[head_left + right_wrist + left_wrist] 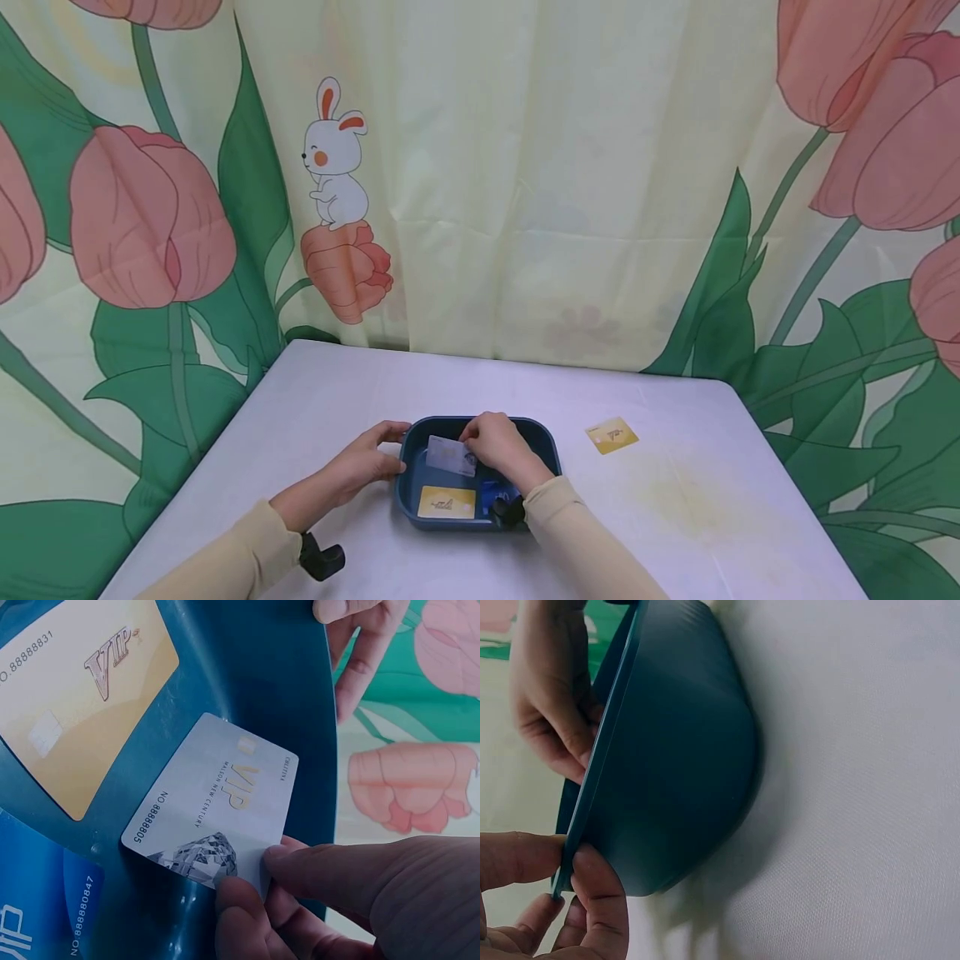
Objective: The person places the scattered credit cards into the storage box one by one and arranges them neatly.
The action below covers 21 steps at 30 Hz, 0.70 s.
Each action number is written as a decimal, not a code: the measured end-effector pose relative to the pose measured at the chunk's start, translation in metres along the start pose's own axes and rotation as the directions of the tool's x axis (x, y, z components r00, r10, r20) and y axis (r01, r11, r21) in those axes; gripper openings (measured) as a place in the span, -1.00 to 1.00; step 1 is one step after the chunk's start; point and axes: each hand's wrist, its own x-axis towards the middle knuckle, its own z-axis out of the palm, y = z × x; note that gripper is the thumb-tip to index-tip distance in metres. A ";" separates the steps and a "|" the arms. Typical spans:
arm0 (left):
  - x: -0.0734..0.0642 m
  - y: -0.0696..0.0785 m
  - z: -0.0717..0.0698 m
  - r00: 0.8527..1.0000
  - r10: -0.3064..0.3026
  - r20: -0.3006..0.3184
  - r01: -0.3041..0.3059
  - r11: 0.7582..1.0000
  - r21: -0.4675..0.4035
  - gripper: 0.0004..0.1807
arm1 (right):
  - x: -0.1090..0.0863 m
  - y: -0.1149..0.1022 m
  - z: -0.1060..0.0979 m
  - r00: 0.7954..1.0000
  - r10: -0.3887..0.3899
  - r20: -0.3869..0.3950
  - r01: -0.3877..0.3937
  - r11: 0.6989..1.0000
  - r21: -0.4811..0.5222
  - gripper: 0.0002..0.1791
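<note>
A dark blue rectangular tray (406, 492) stands on the table. My left hand (365, 461) grips its left rim, thumb and fingers on either side of the edge, as the left wrist view shows. Inside the tray, my right hand (497, 442) pinches the corner of a silver VIP card (225, 787) printed with a diamond. A gold VIP card (446, 502) lies in the tray toward the near left. Beside it is a blue VIP card (45, 892), partly covered by the right wrist in the head view.
Another gold card (612, 435) lies on the white-covered table (675, 517), right of the tray. Behind the table hangs a curtain (570, 208) with tulips and a rabbit. Each wrist wears a small black camera (322, 558).
</note>
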 end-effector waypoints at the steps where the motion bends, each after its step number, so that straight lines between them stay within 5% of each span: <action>1: 0.000 0.000 0.000 1.000 -0.002 -0.002 0.002 1.000 -0.001 -0.24 | 0.000 0.000 0.000 1.000 0.001 0.002 -0.001 1.000 -0.001 -0.85; 21: 0.001 -0.001 0.002 1.000 -0.016 -0.022 0.016 1.000 -0.009 -0.25 | 0.001 -0.001 0.002 0.999 0.036 0.024 -0.037 0.999 0.028 -0.84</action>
